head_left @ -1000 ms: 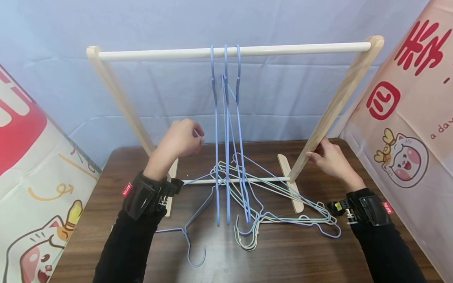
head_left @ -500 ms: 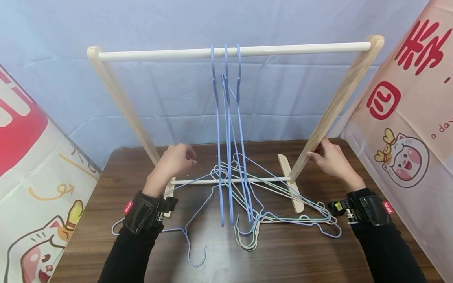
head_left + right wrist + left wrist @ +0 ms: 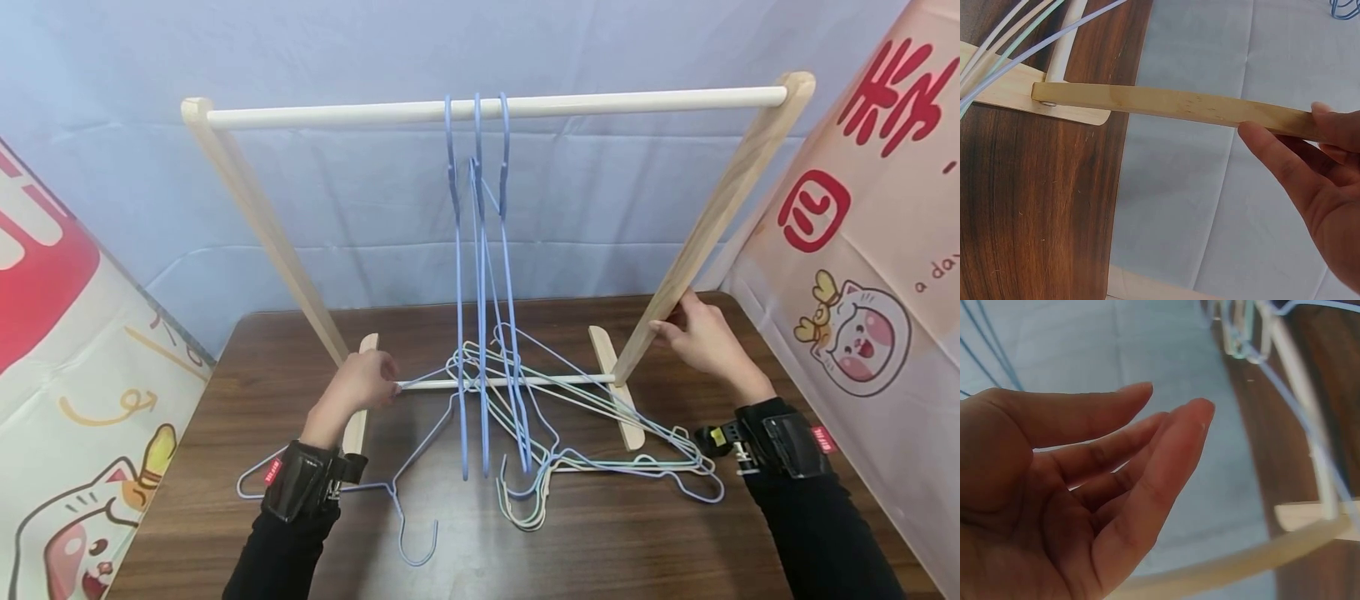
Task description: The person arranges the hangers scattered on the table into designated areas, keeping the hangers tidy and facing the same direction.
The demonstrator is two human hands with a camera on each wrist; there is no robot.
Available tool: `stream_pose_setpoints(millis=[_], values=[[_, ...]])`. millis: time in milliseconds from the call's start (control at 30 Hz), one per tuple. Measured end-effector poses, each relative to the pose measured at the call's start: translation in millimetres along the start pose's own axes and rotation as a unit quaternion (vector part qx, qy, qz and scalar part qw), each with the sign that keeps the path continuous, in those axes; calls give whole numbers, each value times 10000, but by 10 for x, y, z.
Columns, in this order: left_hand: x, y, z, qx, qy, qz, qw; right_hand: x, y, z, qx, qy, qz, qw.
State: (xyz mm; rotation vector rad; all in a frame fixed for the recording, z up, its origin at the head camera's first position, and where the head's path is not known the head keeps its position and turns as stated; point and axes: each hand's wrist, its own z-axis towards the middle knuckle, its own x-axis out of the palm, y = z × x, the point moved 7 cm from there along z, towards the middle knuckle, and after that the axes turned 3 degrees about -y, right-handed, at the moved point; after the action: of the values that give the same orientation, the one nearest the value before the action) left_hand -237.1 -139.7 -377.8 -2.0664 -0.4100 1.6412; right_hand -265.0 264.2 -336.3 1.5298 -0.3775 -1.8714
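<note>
Left hand (image 3: 356, 385) has sunk, fingertips (image 3: 1199, 414) parted; right hand (image 3: 703, 337) pinches the pale, grained upright (image 3: 711, 225).

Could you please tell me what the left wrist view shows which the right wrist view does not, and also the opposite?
Only in the left wrist view: the left hand, with nothing between its thumb and fingers, and the stand's left post, blurred, with the left foot.

Only in the right wrist view: the right hand holding the stand's right post, and the right foot at that post's lower end.

In both: the white lower bar, hanger wires near it, the brown tabletop and the light blue cloth.
</note>
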Motion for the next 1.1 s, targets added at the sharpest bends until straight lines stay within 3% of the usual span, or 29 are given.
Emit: stream_pose_setpoints(millis=[167, 333, 600, 933, 1100], values=[[197, 208, -34, -121, 97, 35, 9999, 5, -1, 1, 21, 25, 37, 10000], [391, 426, -119, -512, 266, -166, 9982, 9, 6, 3, 31, 23, 61, 10000], [645, 664, -215, -447, 157, 212, 9987, 8, 8, 4, 77, 50, 115, 9999], [829, 804, -325, -579, 199, 158, 9980, 12, -1, 8, 115, 93, 200, 9997], [876, 791, -363, -421, 215, 15, 9989, 14, -10, 8, 195, 114, 248, 9994]])
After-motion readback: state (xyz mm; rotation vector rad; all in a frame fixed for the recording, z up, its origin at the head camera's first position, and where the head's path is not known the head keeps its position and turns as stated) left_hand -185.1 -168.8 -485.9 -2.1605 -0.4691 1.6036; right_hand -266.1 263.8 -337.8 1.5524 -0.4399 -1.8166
